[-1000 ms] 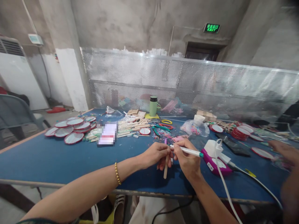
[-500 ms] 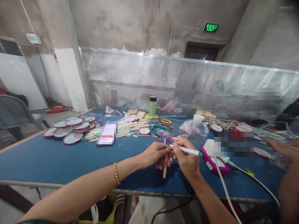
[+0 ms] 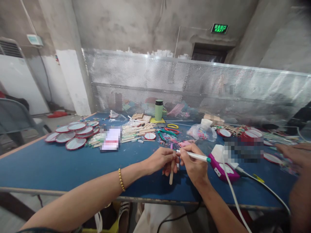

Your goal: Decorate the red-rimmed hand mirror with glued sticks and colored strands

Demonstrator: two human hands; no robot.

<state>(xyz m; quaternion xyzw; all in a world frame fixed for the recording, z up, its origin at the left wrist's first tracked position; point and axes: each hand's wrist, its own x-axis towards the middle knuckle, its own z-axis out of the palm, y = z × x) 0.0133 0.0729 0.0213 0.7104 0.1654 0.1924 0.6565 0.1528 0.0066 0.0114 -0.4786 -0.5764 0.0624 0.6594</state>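
My left hand point(image 3: 163, 160) is closed around a flat wooden stick point(image 3: 171, 176), whose rounded end points down toward me. In my right hand point(image 3: 195, 166) is a white marker pen point(image 3: 198, 156) with a green end, held in a writing grip. Its tip meets the upper part of the stick, where my fingers partly hide the contact. Just beyond my hands lie a tangle of coloured rubber bands point(image 3: 170, 138) and green-handled pliers point(image 3: 162, 136).
Round red-rimmed discs point(image 3: 75, 144) are piled at the left, near a phone point(image 3: 111, 137) and loose wooden sticks point(image 3: 136, 131). A green bottle point(image 3: 158, 110) stands at the back. A purple power strip point(image 3: 224, 171) with cables lies right; another person's hand point(image 3: 291, 155) is farther right.
My hands, the pen and the stick hold nearly the same place. The other person's hand at the right has shifted slightly.
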